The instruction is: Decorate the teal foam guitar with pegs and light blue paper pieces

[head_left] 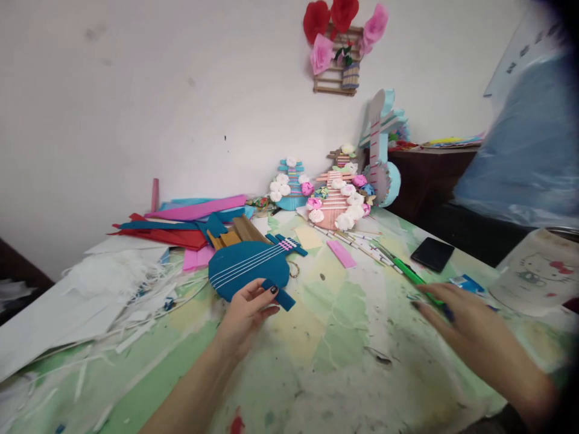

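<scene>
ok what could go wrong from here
The right hand, at the green tool, could knock the thin sticks near it. The left hand, pinching a dark blue strip, might crease it or nudge the blue instrument shape close behind.

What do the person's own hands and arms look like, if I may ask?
The left hand is ungloved, with dark polish on its thumbnail; its visible forearm is bare. The right hand, also ungloved but blurred, shows a dark nail too, and what looks like a dark sleeve below.
</scene>
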